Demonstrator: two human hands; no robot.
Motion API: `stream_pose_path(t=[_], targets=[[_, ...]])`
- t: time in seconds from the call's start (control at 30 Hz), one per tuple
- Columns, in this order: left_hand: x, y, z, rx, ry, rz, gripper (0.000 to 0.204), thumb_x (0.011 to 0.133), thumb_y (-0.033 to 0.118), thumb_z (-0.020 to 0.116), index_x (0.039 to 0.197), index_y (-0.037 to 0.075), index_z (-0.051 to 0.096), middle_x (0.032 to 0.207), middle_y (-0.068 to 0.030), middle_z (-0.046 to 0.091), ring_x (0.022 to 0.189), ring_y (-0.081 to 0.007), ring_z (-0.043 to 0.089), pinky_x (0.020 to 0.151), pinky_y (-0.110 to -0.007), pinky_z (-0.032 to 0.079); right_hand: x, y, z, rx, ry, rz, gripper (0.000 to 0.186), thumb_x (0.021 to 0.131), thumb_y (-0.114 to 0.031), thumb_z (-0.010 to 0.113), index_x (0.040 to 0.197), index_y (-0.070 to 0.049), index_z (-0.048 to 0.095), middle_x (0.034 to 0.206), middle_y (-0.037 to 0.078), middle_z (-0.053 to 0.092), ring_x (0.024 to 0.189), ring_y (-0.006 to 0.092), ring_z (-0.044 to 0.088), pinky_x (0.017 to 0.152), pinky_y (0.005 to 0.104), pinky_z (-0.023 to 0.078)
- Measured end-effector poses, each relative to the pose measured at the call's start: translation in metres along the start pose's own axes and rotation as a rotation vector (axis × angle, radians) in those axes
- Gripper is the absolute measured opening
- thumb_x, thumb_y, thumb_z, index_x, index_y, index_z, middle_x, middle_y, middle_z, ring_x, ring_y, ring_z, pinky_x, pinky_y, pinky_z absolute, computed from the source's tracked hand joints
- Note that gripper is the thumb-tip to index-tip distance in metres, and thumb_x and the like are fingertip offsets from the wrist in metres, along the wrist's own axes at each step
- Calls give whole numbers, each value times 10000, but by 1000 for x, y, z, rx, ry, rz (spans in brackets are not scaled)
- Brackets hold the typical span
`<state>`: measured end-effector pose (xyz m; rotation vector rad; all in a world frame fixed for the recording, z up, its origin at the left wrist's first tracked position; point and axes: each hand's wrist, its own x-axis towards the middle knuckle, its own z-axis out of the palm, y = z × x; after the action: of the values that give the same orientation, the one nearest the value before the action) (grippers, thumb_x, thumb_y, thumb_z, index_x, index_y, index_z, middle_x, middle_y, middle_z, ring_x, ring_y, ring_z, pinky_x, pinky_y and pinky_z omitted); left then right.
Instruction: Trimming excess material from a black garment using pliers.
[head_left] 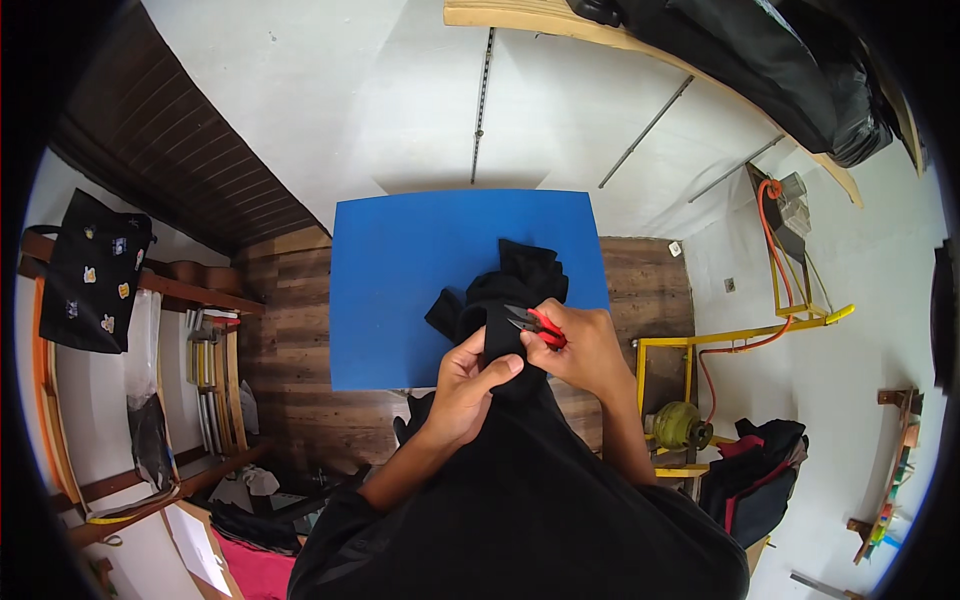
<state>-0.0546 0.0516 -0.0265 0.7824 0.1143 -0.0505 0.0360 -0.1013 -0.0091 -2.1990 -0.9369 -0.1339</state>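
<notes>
Black cloth [530,265], seemingly a garment, lies bunched near the right front of a blue tabletop [400,280], and its near part is lifted in my hands. My left hand [468,385] pinches a folded band of this cloth between thumb and fingers. In my right hand [580,345] are small thread snips [548,328] with red handles. Their dark metal blades point left and touch or lie just over the cloth band; I cannot tell which. Where the garment meets my own black clothing, the border is hard to make out.
To the right stands a yellow metal frame [665,342] with a red hose and an olive tank [680,425]. A wooden shelf [540,15] bearing black bags hangs above the table. On the left are a black tote bag [95,275] and a wooden rack [235,385].
</notes>
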Motion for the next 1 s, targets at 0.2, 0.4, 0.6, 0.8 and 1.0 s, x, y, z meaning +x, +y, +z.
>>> stream_pose_path(t=[0.2, 0.4, 0.6, 0.8, 1.0], targets=[[0, 3, -2, 57, -83, -7, 393, 870, 12, 614, 1256, 19, 539, 1089, 12, 596, 987, -53, 544, 883, -231, 417, 2, -1, -2, -29, 19, 15, 243, 724, -204, 748, 744, -77, 542, 560, 83, 564, 496, 285, 592, 435, 356, 433], [7, 1, 3, -20, 54, 54, 241, 965, 99, 568, 1180, 53, 469, 1081, -7, 601, 978, -44, 548, 861, -203, 418, 4, -4, -2, -28, -2, -8, 246, 707, -217, 754, 754, -81, 554, 560, 73, 560, 493, 279, 584, 440, 352, 437], [13, 6, -7, 282, -18, 161, 175, 984, 90, 535, 1137, 44, 464, 970, 1, 617, 876, -8, 525, 754, -175, 393, 8, -5, 1, 2, -10, -24, 228, 678, -147, 762, 800, -72, 585, 575, 87, 556, 503, 267, 583, 468, 331, 446], [14, 12, -11, 486, -69, 123, 229, 980, 63, 523, 1194, 15, 454, 1004, -6, 616, 895, -20, 534, 780, -180, 398, 13, -2, 1, -3, 56, -39, 254, 718, -234, 763, 766, -82, 566, 590, 60, 571, 492, 265, 581, 436, 345, 432], [19, 17, -9, 528, -54, 146, 186, 980, 97, 535, 1128, 24, 450, 843, 10, 635, 788, 3, 473, 710, -185, 374, 15, -1, 1, 9, 25, -39, 197, 709, -137, 753, 766, -64, 579, 551, 78, 532, 471, 252, 556, 445, 319, 425]])
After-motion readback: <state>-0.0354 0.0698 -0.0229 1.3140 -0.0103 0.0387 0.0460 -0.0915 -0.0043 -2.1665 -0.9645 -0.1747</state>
